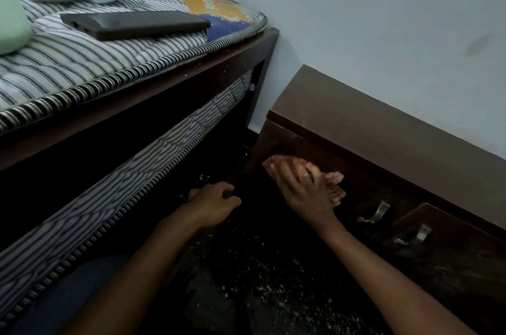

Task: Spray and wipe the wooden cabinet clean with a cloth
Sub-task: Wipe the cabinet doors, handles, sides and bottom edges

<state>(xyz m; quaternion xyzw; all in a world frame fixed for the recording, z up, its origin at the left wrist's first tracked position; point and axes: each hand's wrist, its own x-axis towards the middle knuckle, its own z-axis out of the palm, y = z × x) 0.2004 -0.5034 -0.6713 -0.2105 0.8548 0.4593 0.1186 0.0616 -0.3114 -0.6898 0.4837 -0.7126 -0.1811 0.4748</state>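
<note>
Head view: our right hand (304, 187) lies flat on a pink cloth (335, 178), fingers straight and spread, pressing it against the front face of the wooden cabinet (383, 115). The cloth is bunched under the palm, its long axis running along the cabinet front from far left to near right, and its ends show past the fingertips and past the heel of the hand. The cabinet is long and low. It stands against the wall (356, 20), running from the far left to the near right. 2 metal handles (375, 213) sit on its front, just right of the cloth. Our left hand (213, 203) is down at the dark speckled floor (273, 280) with its fingers curled; we cannot tell whether it holds anything. A phone (134, 24) lies on the striped mattress (82, 61) at the left.
</note>
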